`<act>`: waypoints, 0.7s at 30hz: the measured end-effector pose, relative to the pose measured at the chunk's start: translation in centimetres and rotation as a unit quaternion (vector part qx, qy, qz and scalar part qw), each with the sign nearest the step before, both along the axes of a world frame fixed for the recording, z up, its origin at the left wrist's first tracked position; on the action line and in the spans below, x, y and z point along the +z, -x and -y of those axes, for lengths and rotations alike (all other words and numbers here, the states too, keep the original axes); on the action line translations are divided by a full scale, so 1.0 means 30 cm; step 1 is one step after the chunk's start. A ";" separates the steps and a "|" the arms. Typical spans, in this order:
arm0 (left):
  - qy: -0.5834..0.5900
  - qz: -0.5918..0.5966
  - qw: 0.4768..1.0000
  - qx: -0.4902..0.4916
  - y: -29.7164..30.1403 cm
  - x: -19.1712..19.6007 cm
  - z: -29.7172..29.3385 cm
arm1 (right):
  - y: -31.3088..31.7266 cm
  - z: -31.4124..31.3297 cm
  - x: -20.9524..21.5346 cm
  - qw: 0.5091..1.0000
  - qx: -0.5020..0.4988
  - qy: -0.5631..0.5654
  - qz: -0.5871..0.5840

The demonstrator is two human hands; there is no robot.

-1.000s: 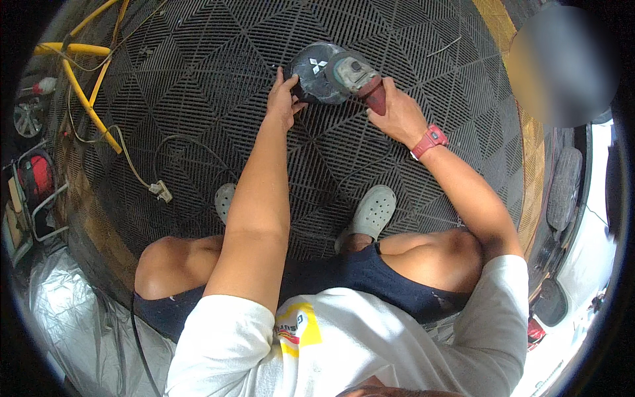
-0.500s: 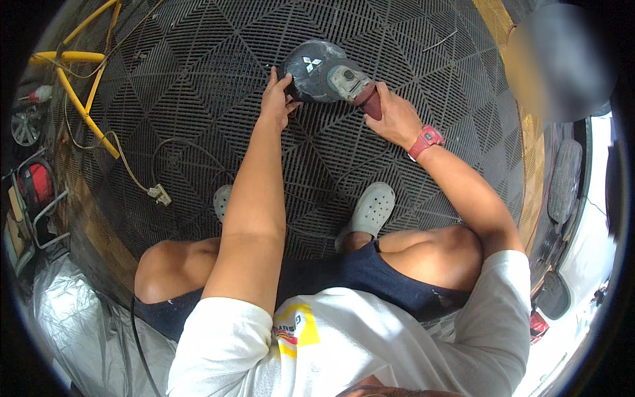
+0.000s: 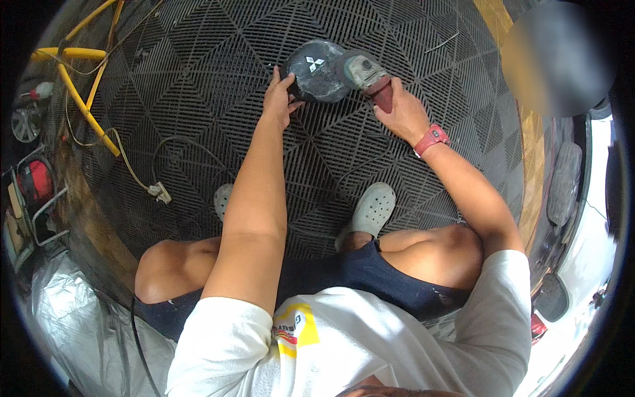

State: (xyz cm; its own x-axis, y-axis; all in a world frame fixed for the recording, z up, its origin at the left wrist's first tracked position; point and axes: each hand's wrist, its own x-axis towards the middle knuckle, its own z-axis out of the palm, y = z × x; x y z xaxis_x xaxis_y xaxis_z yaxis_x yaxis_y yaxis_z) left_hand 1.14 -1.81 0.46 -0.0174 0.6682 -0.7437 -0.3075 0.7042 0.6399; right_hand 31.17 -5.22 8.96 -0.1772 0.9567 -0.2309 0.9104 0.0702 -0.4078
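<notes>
My left hand (image 3: 277,99) grips the left edge of a round black cover (image 3: 319,83), its thumb on the face and fingers below the rim. The cover has a silver emblem, and grey-white dust and scuffs mark its face. My right hand (image 3: 406,114) is wrapped round the dark red handle of a hand-held sander (image 3: 366,71). The sander's grey head overlaps the cover's right edge. Its underside is hidden, so I cannot tell whether its pad touches the cover.
Black slatted floor tiles (image 3: 198,99) lie below. At the left are a yellow tube frame (image 3: 76,89) and a pale cord with a plug (image 3: 159,192). Silver sheeting (image 3: 92,317) lies lower left. A white car body (image 3: 595,264) stands at the right.
The sander and my right hand have shifted right and slightly toward me, uncovering more of the cover's right side. My left hand and the cover have barely moved.
</notes>
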 end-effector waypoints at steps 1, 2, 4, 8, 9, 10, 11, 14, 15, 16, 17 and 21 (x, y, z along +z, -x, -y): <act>0.000 -0.002 1.000 0.000 -0.004 0.003 0.001 | -0.017 -0.004 0.005 1.000 -0.009 -0.001 0.002; 0.000 0.001 1.000 0.001 -0.006 0.006 0.002 | -0.029 -0.007 0.006 1.000 -0.018 -0.002 0.005; 0.000 0.004 1.000 0.002 -0.005 0.008 0.002 | -0.024 -0.001 0.001 1.000 -0.002 -0.007 -0.003; -0.006 0.021 1.000 0.005 0.010 -0.002 0.004 | 0.012 0.017 -0.003 0.999 0.045 -0.004 -0.029; -0.007 0.023 1.000 0.003 0.017 -0.006 0.004 | 0.016 0.019 0.001 0.999 0.047 0.005 -0.027; -0.009 0.027 1.000 0.002 0.017 -0.005 0.003 | 0.017 0.019 0.007 0.998 0.051 0.014 -0.024; -0.008 0.025 1.000 0.001 0.013 -0.006 0.003 | 0.009 0.023 -0.001 0.999 0.034 0.010 -0.028; -0.007 0.025 1.000 0.002 0.000 -0.007 0.001 | -0.035 0.030 -0.015 1.000 0.006 -0.004 -0.019; -0.008 0.028 1.000 0.004 -0.005 -0.007 0.002 | -0.051 0.035 -0.020 0.999 0.024 -0.023 -0.021; -0.008 0.029 1.000 0.006 0.000 -0.014 0.000 | -0.047 0.039 -0.025 0.999 0.035 -0.015 -0.021; -0.009 0.031 0.999 0.007 0.006 -0.021 -0.002 | -0.044 0.045 -0.028 0.999 0.046 -0.008 -0.020; -0.010 0.025 1.000 0.010 0.016 -0.025 0.004 | -0.019 0.068 -0.023 0.997 0.065 0.035 -0.015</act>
